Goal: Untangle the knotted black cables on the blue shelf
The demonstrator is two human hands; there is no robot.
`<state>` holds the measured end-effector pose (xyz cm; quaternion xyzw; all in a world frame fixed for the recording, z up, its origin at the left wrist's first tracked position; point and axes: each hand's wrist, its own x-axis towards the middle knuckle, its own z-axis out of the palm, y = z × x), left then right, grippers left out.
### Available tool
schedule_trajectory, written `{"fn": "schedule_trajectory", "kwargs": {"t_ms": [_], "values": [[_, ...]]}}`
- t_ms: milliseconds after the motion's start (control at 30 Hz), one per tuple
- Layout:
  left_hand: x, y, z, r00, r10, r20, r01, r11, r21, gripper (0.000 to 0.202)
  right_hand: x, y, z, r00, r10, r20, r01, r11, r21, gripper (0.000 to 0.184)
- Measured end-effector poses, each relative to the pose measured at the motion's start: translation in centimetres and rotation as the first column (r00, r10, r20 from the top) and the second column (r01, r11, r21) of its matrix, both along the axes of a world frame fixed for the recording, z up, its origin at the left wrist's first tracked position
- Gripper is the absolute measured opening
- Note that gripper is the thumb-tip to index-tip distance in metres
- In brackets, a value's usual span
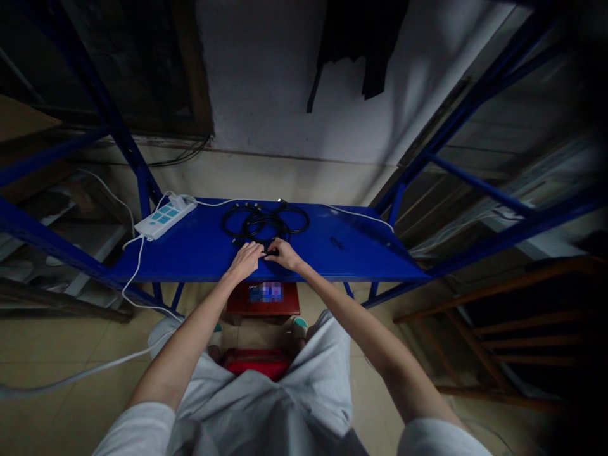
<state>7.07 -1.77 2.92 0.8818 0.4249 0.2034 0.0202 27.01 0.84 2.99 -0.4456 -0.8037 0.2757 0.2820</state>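
Observation:
Black cables (254,221) lie in loose loops on a blue metal shelf (327,259), with several plug ends showing. Just in front of the loops, close to the shelf's front edge, my left hand (247,258) is closed with its fingertips on a short black stretch of cable. My right hand (285,254) pinches the same dark piece from the other side, thumb and forefinger together. The two hands are a small gap apart. Fingers cover most of the held part, so its end cannot be made out.
A white power strip (166,216) with blue socket faces stands at the shelf's left end, and its white cord hangs down beside my left arm. A thin white cable runs along the back edge. Below are a red stool (263,309) and my knees. Blue posts flank the shelf.

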Motion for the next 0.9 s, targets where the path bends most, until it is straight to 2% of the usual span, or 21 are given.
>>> {"fn": "schedule_trajectory", "kwargs": {"t_ms": [133, 233, 367, 500, 567, 700, 800, 900], "values": [[0.0, 0.5, -0.4, 1.000, 0.011, -0.002, -0.011, 0.999, -0.048, 0.016, -0.5, -0.5, -1.2, 0.988, -0.085, -0.127, 0.083, 0.996, -0.023, 0.013], [0.0, 0.6, -0.6, 1.000, 0.004, 0.012, -0.003, 0.997, -0.081, 0.012, -0.6, -0.7, -2.2, 0.971, -0.126, -0.205, 0.124, 0.992, -0.019, 0.012], [-0.1, 0.7, -0.7, 0.995, -0.007, 0.102, 0.022, 0.989, -0.147, 0.007, -0.7, -1.0, -2.7, 0.953, -0.151, -0.264, 0.151, 0.988, -0.020, 0.013], [0.7, 0.9, -0.9, 0.979, 0.072, 0.188, -0.024, 0.969, -0.245, 0.022, -0.7, -0.9, -2.7, 0.940, -0.159, -0.302, 0.151, 0.987, -0.048, 0.005], [1.4, 0.9, -1.2, 0.979, 0.123, 0.161, -0.081, 0.967, -0.243, 0.024, -1.0, -0.7, -2.8, 0.934, -0.180, -0.307, 0.173, 0.984, -0.049, 0.006], [2.5, 1.0, -1.9, 0.975, 0.197, 0.100, -0.179, 0.970, -0.164, 0.015, -1.9, -0.7, -3.1, 0.921, -0.283, -0.267, 0.276, 0.959, -0.065, 0.007], [2.6, 1.3, -2.2, 0.968, 0.217, 0.129, -0.194, 0.967, -0.168, 0.006, -2.3, -0.9, -3.3, 0.911, -0.341, -0.232, 0.338, 0.940, -0.052, 0.010], [2.3, 1.8, -2.5, 0.952, 0.241, 0.188, -0.198, 0.955, -0.220, 0.005, -2.2, -1.1, -3.4, 0.920, -0.331, -0.210, 0.333, 0.943, -0.023, 0.014]]}}
